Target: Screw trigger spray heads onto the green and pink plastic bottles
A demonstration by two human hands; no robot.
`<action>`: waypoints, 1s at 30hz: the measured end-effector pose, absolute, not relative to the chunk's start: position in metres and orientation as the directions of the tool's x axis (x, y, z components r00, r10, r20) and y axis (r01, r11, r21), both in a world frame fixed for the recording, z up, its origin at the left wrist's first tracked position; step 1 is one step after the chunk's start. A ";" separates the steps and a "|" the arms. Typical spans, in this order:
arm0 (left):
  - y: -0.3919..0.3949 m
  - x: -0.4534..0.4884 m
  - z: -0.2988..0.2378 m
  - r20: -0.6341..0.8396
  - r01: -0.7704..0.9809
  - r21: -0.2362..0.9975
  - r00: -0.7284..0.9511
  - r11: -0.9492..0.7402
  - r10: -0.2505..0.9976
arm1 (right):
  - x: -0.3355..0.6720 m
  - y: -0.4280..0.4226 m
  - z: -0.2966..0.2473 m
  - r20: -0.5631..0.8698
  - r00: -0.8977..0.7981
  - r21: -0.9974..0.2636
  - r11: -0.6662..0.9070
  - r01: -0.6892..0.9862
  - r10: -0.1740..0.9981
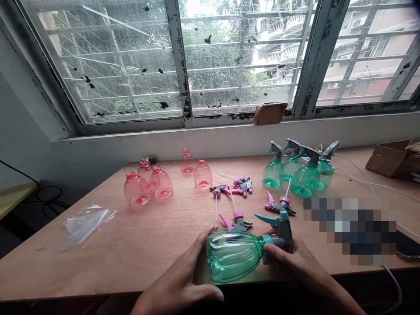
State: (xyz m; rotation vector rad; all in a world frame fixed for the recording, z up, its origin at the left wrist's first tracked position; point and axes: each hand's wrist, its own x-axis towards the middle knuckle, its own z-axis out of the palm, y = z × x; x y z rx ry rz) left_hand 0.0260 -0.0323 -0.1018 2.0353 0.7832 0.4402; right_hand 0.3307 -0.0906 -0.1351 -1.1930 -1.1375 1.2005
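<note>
A clear green spray bottle [232, 258] lies on its side in front of me, with a grey-and-teal trigger head [282, 232] on its neck. My right hand [295, 258] is closed around the neck and collar, its thumb in front. My left hand [183, 275] is beside the bottle's base. Its fingertips reach behind the bottle, partly hidden, while the thumb stretches out below, apart from the plastic. Just behind the bottle is a pink-and-grey trigger sprayer [238, 221] with its tube pointing away. Another pink sprayer [281, 205] lies to the right.
Several green spray bottles with heads [306, 177] stand at the back right. Several headless pink bottles [160, 183] stand at the back left, near more pink sprayer heads [243, 186]. Clear plastic bags [87, 223] lie left. A cardboard box [392, 157] and cables are at right.
</note>
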 end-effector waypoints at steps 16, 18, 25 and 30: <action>-0.032 0.026 -0.099 -0.003 0.334 0.867 0.745 -0.369 0.668 | 0.332 -0.090 -0.137 0.015 0.053 -0.999 0.017 -0.034 0.998; -0.032 0.026 -0.102 0.000 0.360 0.843 0.743 -0.399 0.669 | 0.332 -0.090 -0.137 0.004 0.054 -0.999 0.007 -0.050 0.999; -0.034 0.026 -0.104 -0.002 0.393 0.816 0.736 -0.425 0.677 | 0.332 -0.090 -0.136 0.002 0.050 -0.999 0.004 -0.034 0.999; -0.030 0.021 -0.111 0.004 0.333 0.856 0.760 -0.395 0.650 | 0.332 -0.090 -0.136 0.015 0.062 -1.000 0.015 0.003 0.998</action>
